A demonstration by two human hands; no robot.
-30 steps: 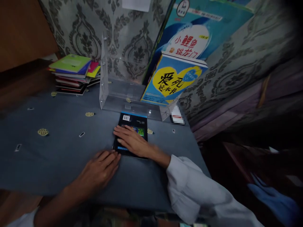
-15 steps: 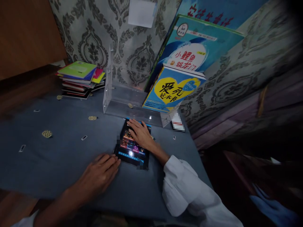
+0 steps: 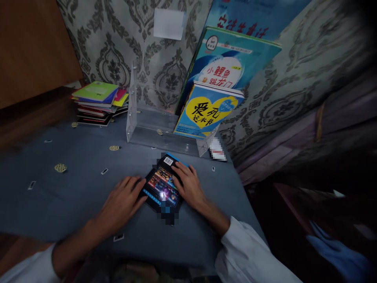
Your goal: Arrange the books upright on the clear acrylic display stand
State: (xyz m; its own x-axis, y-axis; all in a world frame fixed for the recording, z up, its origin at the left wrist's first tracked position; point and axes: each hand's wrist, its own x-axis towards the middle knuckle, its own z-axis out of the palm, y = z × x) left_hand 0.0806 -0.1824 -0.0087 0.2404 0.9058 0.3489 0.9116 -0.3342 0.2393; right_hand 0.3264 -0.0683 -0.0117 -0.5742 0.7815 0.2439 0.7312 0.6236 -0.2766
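A dark book point(image 3: 163, 184) lies on the cloth-covered table in front of me, turned at a slant. Small colourful pictures fill its upper face, and a barcode label is near its far end. My left hand point(image 3: 122, 200) grips its left edge, thumb and fingertips against the side. On the opposite side my right hand point(image 3: 190, 186) closes on the right edge, with its fingertips over the cover. Just beyond stands a clear acrylic book rack point(image 3: 165, 141), whose right part holds a blue and yellow book point(image 3: 206, 112) and a taller teal book point(image 3: 235, 57).
A stack of thin books point(image 3: 96, 102) sits at the back left of the blue-grey tablecloth point(image 3: 85, 188). Beside the rack's right end is a small white packet point(image 3: 218, 150). A patterned wall rises behind, with a white paper point(image 3: 169, 23) on it.
The book has turned clockwise. My right hand has slid off its top to the right edge, and my left hand has moved up along the left edge. The view has shifted slightly.
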